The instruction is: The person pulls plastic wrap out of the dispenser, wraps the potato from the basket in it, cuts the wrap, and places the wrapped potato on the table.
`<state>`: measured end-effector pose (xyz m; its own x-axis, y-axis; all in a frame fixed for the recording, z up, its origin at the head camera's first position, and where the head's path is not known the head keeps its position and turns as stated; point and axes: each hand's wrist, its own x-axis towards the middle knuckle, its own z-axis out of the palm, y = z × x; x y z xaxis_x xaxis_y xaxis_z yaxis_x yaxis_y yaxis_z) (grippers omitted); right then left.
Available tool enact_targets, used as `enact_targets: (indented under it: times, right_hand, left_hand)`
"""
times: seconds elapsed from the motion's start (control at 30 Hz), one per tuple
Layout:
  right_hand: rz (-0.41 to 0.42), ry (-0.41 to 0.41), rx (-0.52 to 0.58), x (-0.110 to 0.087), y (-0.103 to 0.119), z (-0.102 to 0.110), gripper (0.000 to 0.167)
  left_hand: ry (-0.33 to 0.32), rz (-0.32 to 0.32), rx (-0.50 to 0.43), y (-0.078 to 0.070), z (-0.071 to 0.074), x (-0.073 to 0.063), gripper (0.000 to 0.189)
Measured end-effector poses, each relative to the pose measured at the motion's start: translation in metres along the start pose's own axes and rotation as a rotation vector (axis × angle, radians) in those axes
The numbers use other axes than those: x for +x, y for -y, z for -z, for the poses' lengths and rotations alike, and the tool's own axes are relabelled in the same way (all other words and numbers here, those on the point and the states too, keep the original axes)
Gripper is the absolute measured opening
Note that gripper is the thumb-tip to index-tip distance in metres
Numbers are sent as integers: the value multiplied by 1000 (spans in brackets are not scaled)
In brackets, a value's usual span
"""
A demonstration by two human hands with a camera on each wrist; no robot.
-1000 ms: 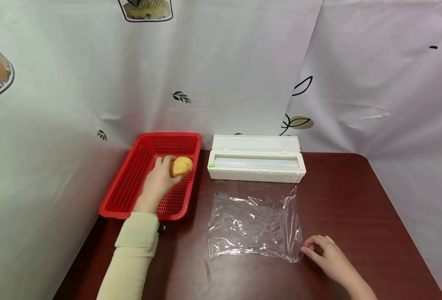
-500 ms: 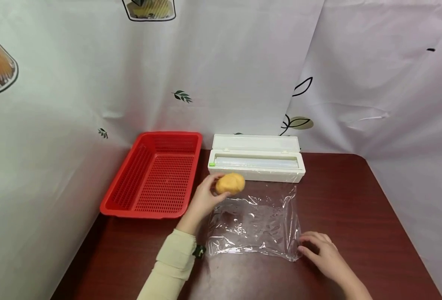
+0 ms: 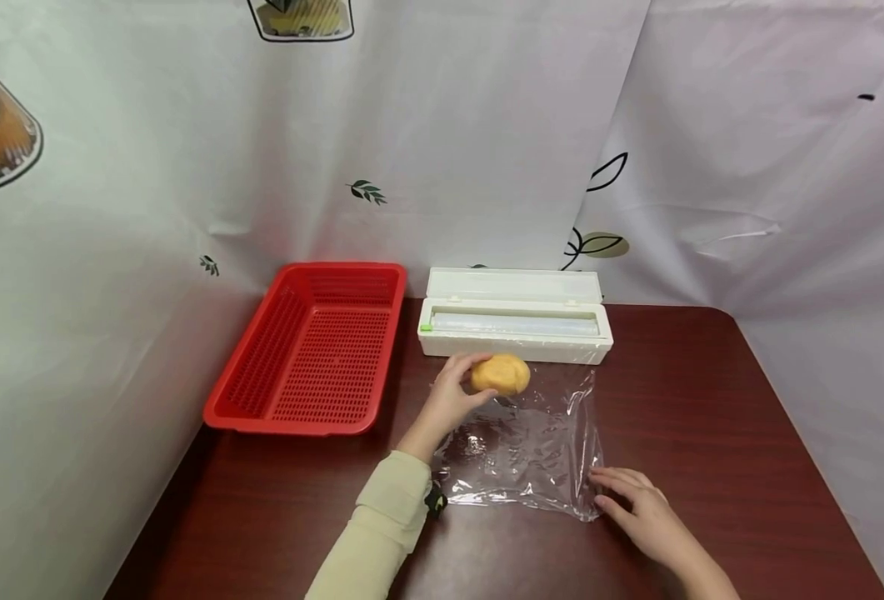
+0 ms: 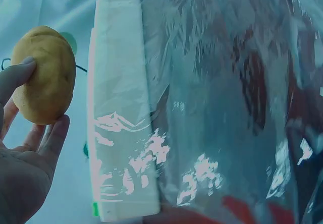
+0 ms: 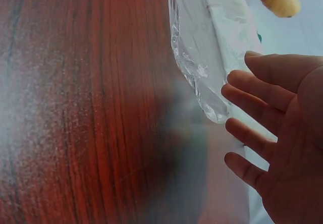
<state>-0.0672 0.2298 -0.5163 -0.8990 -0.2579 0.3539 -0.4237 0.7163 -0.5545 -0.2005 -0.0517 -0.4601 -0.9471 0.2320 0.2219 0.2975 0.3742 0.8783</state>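
Observation:
A yellow-tan potato [image 3: 501, 375] is held between the fingers and thumb of my left hand [image 3: 451, 398], raised over the back part of a sheet of plastic wrap. In the left wrist view the thumb presses one side of the potato [image 4: 44, 75] and the fingers cup its lower end. The clear, creased wrap [image 3: 524, 467] lies spread on the table and runs back to a white wrap dispenser box [image 3: 516, 343] with its lid up. Beside the wrap's front right corner is my right hand [image 3: 640, 508], its fingers spread and loosely bent, with nothing gripped.
To the left stands a red perforated basket [image 3: 370, 392] with nothing in it. A green slider [image 3: 427, 327] sits at the dispenser's left end. The dark red wooden table [image 3: 711, 400] meets printed white sheeting [image 3: 486, 150] at the back and sides.
My left hand has carried the potato out of the red basket, rightward to above the wrap. The right hand has shifted slightly at the wrap's corner, its fingers opening out.

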Motion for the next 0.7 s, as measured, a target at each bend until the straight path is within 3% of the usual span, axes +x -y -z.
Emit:
enact_targets:
  times: [0.23, 0.57, 0.7]
  right_hand:
    - [-27, 10, -27, -2, -1, -1, 26]
    - [-44, -10, -48, -5, -1, -1, 23]
    - [-35, -18, -45, -6, -1, -1, 23]
  left_hand:
    - [-9, 19, 5, 14, -13, -1, 56]
    - [45, 109, 73, 33, -41, -8, 54]
    - [57, 100, 100, 39, -48, -10, 54]
